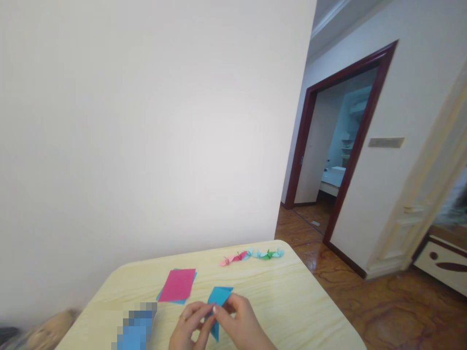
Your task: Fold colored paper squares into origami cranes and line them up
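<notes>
A folded piece of blue paper [220,294] is held between both hands above the near part of the table. My left hand [191,324] pinches its left side with thumb and fingers, a ring on one finger. From the right, my right hand [242,323] grips it, the thumb pressed on the front and the other fingers behind. The paper's upper part flares out and a narrow point hangs below the fingers. Just left and beyond lies a small stack of paper sheets [177,285], magenta on top with blue edges showing.
Several small folded paper figures [251,255] in pink, red, light blue and green form a row near the table's [292,301] far edge. A blurred blue item [134,331] is at the lower left. A white wall rises behind the table; a doorway [328,146] stands right.
</notes>
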The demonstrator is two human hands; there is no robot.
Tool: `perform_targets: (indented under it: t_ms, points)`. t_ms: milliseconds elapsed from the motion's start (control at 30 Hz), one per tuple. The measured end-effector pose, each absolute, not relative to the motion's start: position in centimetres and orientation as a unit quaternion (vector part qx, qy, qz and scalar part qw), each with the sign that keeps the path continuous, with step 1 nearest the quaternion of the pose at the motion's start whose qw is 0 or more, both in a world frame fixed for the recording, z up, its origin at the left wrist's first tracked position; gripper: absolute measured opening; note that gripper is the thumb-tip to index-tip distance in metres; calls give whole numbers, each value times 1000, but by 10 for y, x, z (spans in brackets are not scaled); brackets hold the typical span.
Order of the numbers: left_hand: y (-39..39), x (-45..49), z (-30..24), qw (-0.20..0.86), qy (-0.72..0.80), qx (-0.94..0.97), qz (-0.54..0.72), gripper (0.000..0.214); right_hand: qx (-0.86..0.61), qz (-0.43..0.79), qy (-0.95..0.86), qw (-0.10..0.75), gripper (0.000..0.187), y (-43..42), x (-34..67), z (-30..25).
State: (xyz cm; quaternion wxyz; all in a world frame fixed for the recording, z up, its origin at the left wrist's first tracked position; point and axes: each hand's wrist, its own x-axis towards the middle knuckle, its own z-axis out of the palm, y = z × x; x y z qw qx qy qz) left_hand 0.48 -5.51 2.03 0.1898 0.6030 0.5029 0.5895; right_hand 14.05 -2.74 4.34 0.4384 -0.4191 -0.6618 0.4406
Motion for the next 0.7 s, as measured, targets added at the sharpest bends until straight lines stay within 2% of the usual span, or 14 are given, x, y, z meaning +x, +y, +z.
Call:
perform_targets:
  t_ms: [167,533,700]
  points:
    - [-58,7,17,244,494,610,569,23,-399,470,-644,453,15,-22,143,31]
    - [-58,3,9,276,527,588,548,29,-424,389,-705,414,26,-22,143,32]
    - [-57,0,4,295,515,583,555,30,-413,358,-733,406,20,-24,143,32]
